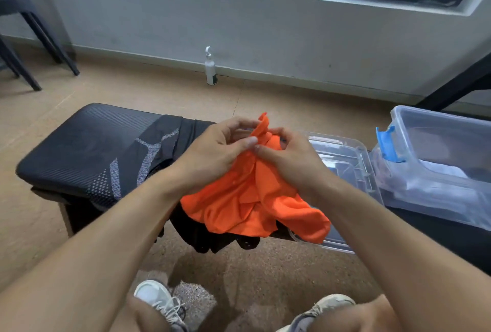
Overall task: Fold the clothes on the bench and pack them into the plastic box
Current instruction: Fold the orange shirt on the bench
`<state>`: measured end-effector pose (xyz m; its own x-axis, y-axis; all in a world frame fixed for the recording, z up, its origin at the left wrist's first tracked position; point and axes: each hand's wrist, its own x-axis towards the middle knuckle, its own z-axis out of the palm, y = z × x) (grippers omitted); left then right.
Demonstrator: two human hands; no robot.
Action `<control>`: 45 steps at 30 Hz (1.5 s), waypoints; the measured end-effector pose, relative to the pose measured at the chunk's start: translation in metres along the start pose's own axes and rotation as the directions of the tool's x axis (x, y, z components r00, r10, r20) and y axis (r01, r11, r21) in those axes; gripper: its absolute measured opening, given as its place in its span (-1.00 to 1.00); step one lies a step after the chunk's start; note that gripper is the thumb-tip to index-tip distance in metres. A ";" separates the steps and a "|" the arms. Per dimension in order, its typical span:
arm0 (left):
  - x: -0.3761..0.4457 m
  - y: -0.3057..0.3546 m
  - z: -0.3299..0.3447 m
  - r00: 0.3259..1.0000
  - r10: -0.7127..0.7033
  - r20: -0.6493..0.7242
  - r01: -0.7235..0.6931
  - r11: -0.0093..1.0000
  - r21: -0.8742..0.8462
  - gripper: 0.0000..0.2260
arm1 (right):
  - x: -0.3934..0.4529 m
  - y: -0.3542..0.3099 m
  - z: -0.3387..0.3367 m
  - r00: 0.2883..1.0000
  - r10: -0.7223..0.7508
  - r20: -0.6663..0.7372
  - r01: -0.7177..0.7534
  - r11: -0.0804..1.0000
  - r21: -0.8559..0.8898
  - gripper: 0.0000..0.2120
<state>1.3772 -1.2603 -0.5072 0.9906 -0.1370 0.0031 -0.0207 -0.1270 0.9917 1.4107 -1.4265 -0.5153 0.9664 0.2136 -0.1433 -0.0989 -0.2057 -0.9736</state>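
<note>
An orange shirt (255, 204) hangs bunched over the middle of the black bench (87, 142). My left hand (212, 153) and my right hand (289, 158) both pinch its upper edge near the collar, fingers almost touching each other. Under it lies a black garment with grey patterns (143, 161), part of it drooping off the bench's front edge. The clear plastic box (435, 161) with a blue latch stands at the right on the bench, with light and dark folded cloth inside. Its clear lid (342, 156) lies flat between the shirt and the box.
A white spray bottle (210, 69) stands on the floor by the grey wall. Black chair legs (39, 39) are at far left, and a dark slanted leg (457, 84) at far right. My two shoes (162, 302) rest on the brown floor in front of the bench.
</note>
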 end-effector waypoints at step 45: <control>-0.021 0.002 0.016 0.986 0.004 -0.164 0.023 0.986 0.165 -0.63 | -0.003 -0.007 -0.021 0.916 -0.395 0.074 0.360 0.725 -0.587 -0.67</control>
<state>1.3545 -1.2733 -0.5075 0.9993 0.0259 0.0285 -0.0198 -0.2906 0.9566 1.4132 -1.4457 -0.5048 0.9063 0.3477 0.2401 0.4158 -0.6328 -0.6532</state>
